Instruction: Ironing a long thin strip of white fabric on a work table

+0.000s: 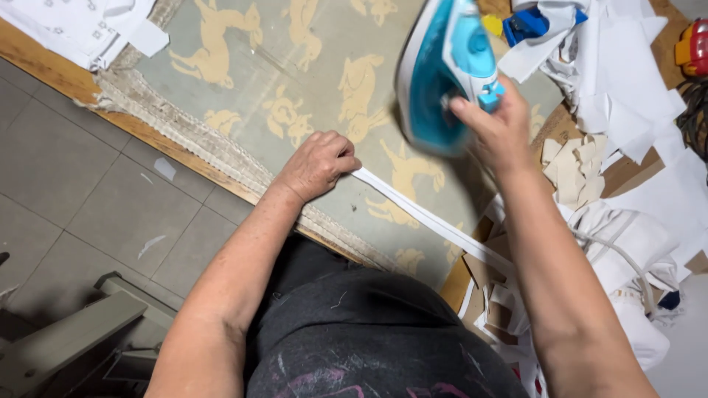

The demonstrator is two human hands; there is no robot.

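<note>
Right hand: right hand (pixel 501 129) was shut around the handle of a blue and white iron (pixel 442 74), holding it up in the air, tipped, above the cloth.
Left hand: left hand (pixel 318 163) was curled in a fist, pressing down one end of a long white strip (pixel 435 220).
Strip: it lay flat on the tabletop (pixel 51 70), running from the left fist away to the right and down toward the body.
Which way: the strip lay just under and below the iron, and its long line ran slanting across. The right hand with the iron was nearer the middle of the strip; the left hand was on its end.
Cover: a grey-green cloth with tan animal shapes (pixel 295 81) was spread under the strip.
Around: a heap of white cloth pieces (pixel 627 88) and paper scraps (pixel 575 166) sat on the right, near the far part of the strip.
In the way: nothing lay on top of the strip between the two hands.
Floor: grey tiles (pixel 81 199) showed on the left.
</note>
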